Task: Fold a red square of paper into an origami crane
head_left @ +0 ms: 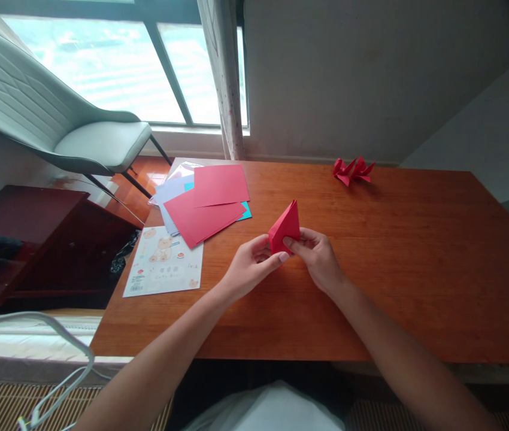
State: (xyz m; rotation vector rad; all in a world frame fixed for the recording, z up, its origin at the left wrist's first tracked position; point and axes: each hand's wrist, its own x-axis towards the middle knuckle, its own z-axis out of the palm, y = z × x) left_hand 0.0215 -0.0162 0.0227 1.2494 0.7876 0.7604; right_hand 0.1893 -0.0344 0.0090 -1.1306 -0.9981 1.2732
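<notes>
— How is the paper [285, 227] looking?
— It is showing red, folded into a narrow kite-like shape; its point is aiming up and away from the person; a crease is running along its length; it is tilting above the surface [393, 287] rather than lying flat.
— And where is it sitting relative to the hands?
— Between them, at their fingertips; the left hand [248, 269] is pinching its lower left edge, thumb pressing near the bottom; the right hand [318, 257] is gripping its lower right corner; both are closing on it, nearly meeting below it.
— Anything lying nearby?
— Loose sheets [209, 203] are fanning out to the left; a printed card [164, 261] is lying below them; red folded figures [352, 170] are resting far back.
</notes>
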